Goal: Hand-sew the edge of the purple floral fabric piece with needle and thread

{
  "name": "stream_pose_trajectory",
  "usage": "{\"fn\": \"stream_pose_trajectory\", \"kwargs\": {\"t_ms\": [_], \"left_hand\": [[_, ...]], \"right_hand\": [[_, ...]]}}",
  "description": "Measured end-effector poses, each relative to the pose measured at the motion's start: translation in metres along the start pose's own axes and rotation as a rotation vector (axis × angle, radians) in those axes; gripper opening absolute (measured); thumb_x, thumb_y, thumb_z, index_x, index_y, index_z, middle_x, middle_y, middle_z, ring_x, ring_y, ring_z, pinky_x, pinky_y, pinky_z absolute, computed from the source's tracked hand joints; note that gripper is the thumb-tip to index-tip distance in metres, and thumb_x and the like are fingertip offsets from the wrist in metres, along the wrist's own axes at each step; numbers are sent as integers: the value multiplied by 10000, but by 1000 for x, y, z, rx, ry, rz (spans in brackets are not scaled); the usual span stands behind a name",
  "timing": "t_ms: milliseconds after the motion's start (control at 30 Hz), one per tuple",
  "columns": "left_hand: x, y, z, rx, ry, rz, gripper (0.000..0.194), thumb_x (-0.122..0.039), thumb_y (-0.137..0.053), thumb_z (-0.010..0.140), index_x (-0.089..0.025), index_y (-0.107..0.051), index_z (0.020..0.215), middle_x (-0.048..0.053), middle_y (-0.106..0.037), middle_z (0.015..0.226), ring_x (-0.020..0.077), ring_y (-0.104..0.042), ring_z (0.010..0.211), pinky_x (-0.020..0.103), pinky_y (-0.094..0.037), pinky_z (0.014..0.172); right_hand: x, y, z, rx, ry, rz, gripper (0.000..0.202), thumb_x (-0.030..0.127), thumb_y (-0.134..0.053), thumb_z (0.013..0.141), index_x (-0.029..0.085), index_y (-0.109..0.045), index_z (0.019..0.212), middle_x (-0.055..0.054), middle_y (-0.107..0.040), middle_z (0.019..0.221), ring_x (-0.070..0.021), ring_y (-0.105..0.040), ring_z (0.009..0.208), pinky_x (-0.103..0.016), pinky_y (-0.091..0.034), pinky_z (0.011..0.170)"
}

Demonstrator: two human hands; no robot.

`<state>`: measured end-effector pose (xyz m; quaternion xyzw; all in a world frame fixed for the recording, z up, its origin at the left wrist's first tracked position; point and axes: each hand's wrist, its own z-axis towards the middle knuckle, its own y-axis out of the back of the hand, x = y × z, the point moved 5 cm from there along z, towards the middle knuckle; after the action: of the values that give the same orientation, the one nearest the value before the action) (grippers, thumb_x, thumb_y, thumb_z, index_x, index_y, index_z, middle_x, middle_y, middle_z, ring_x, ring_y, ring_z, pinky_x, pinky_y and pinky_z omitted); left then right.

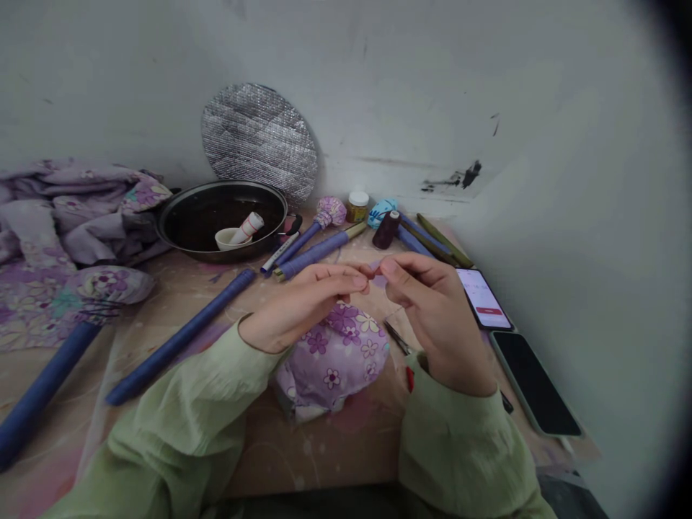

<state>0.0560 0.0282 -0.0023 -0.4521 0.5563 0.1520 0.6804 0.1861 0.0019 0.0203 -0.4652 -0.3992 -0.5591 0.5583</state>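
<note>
My left hand (pixel 303 303) and my right hand (pixel 432 310) meet at their fingertips above the table. Thumb and fingers are pinched together on each, and whatever they hold is too small to make out. Beneath them lies a piece of purple flowered cloth (pixel 335 360), partly covered by my left hand. A pair of scissors (pixel 398 336) with dark blades rests just left of my right wrist, its handles mostly behind the sleeve. Behind the hands stands a cone of dark purple thread (pixel 386 229).
A black pan (pixel 178 249) holding a white cup (pixel 230 240) stands at the back left. Blue-wrapped sticks (pixel 184 335) lie on the left and at the back, some with cloth-covered heads. Flowered fabric (pixel 70 209) is heaped far left. Two phones (pixel 540 389) lie along the right wall.
</note>
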Motion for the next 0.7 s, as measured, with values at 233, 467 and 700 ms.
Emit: {"fn": "stream_pose_trajectory", "kwargs": {"t_ms": [233, 467, 700], "left_hand": [[1, -1, 0, 30, 11, -9, 116, -244, -726, 707, -160, -726, 626, 44, -661, 919, 188, -537, 1001, 280, -351, 888], [1, -2, -1, 39, 3, -10, 112, -240, -723, 706, -163, -735, 626, 39, -661, 884, 187, -535, 1026, 275, -349, 923], [1, -2, 0, 40, 7, -15, 106, -244, -724, 689, -163, -733, 621, 39, -667, 869, 185, -544, 992, 271, -366, 884]], "right_hand": [[-1, 1, 2, 18, 0, -37, 140, 285, -661, 801, 231, -701, 678, 66, -439, 509, -76, -327, 472, -268, -292, 498], [-2, 3, 0, -3, -40, 18, 128, 277, -679, 791, 215, -701, 682, 61, -436, 512, -67, -324, 480, -256, -245, 465], [-3, 4, 0, 14, -9, 22, 153, 299, -673, 807, 209, -694, 685, 65, -439, 507, -58, -307, 471, -253, -211, 452]]}}
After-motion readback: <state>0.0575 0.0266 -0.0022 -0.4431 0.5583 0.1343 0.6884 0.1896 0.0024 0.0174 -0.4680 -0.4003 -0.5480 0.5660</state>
